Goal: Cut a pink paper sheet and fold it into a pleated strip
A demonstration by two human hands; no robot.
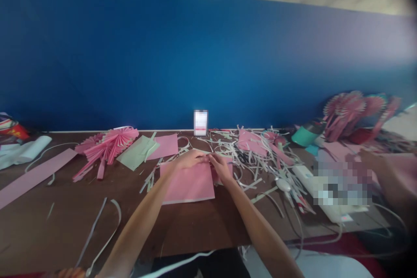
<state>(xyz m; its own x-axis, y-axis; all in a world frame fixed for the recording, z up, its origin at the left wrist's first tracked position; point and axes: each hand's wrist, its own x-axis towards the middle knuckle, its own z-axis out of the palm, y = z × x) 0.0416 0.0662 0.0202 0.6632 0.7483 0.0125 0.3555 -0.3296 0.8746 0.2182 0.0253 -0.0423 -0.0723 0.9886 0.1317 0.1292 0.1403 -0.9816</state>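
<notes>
We face a blue partition (208,56) that fills the far side from nine to three o'clock. Below it runs a dark brown table (65,226).

From the middle of the table out to about two o'clock lies a tangled heap of white and pink paper strips (257,152). A long pink paper strip (32,178) lies slantwise at nine o'clock. At eleven o'clock are pleated pink paper fans (107,143), with a pale green sheet (138,152) just beside them. More finished fans (355,108) stand at two o'clock, near a teal bottle (308,134). Another person's arm (391,178) comes in at three o'clock.

A pink paper sheet (189,184) lies flat at the table's centre, its near edge toward us.

Our left hand (192,159) rests on the sheet's twelve o'clock edge, fingers drawn together and pinching that edge. Our right hand (220,166) sits at the sheet's one o'clock corner, touching the left fingertips. Its fingers are curled, but the blur keeps us from telling whether they grip anything.
</notes>
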